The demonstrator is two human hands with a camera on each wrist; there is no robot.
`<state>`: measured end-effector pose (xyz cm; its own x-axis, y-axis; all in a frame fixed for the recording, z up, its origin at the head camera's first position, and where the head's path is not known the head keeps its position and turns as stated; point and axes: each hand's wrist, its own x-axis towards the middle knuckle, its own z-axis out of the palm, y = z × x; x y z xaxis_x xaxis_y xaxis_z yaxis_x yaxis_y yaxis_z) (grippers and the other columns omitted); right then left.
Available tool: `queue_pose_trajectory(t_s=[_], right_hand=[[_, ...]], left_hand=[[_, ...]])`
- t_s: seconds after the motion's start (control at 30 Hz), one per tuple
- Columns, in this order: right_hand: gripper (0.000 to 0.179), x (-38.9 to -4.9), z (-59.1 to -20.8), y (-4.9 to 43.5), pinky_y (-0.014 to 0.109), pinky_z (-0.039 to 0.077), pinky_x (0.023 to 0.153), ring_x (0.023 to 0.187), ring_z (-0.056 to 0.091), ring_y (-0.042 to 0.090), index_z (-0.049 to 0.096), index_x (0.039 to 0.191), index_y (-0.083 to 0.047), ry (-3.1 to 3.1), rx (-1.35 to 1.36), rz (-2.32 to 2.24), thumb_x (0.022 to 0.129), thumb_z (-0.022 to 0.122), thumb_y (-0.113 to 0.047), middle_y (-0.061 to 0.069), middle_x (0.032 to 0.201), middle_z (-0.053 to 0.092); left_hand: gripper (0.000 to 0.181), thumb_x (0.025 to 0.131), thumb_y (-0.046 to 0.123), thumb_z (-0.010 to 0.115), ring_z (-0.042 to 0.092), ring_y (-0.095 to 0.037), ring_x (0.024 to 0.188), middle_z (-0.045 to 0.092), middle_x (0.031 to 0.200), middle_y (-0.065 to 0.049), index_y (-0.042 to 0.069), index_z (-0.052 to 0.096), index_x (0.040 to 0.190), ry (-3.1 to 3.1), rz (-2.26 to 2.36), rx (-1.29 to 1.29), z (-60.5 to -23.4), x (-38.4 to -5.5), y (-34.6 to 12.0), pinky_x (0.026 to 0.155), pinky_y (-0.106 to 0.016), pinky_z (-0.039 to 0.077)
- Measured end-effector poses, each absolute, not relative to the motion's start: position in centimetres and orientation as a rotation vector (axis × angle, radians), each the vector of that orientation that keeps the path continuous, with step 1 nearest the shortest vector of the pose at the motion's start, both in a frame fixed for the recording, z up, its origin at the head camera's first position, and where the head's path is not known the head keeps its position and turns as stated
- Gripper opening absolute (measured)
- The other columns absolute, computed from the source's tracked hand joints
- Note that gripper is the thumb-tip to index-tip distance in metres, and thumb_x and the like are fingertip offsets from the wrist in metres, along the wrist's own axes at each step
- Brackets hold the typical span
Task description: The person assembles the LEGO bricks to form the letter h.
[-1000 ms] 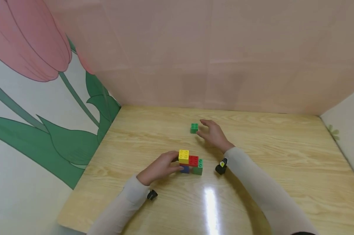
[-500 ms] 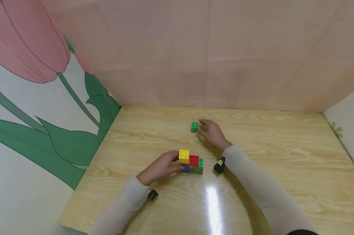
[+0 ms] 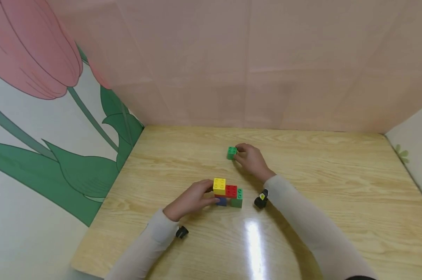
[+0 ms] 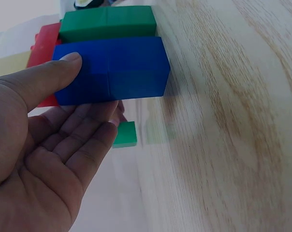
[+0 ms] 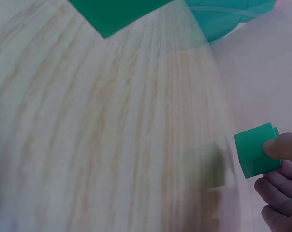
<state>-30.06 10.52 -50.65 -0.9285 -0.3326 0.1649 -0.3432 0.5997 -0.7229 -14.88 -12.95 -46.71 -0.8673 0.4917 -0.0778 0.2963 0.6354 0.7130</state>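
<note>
A joined toy-brick structure stands on the table: a yellow brick (image 3: 219, 186) sits atop a red brick (image 3: 231, 191), which spans blue bricks (image 4: 112, 70) and green bricks (image 4: 107, 23) underneath. My left hand (image 3: 194, 198) grips its blue side, thumb on the near face and fingers behind. Farther back, my right hand (image 3: 253, 160) pinches a small green brick (image 3: 231, 153) with studs on top. In the right wrist view the thumb (image 5: 279, 146) presses on that brick's side, with the other fingers curled below.
The wooden table (image 3: 319, 175) meets a pink cloth backdrop (image 3: 267, 70) along its far edge. A wall with a tulip picture (image 3: 84, 159) borders the left side. Small black devices (image 3: 261, 199) are worn at both wrists.
My right hand has closed its fingers onto the small green brick, which now looks slightly turned. The left hand and the brick structure have stayed in place.
</note>
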Motion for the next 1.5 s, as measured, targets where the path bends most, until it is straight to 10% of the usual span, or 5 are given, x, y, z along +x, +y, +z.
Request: queue_pose_trajectory(t_s=[1.5], right_hand=[[0.039,-17.0,-39.8,11.1,0.04,0.052,0.093,0.108,0.06,0.013,0.063,0.122,-0.016,-2.433,1.017,1.195,0.09,0.07,-0.037,-0.006,0.116,0.064]], left_hand=[[0.039,0.093,0.021,0.069,0.056,-0.012,0.118,0.06,0.125,0.002,0.012,0.057,0.129,2.569,1.115,0.676,-46.5,-14.6,-13.0,0.1,-0.028,0.045]])
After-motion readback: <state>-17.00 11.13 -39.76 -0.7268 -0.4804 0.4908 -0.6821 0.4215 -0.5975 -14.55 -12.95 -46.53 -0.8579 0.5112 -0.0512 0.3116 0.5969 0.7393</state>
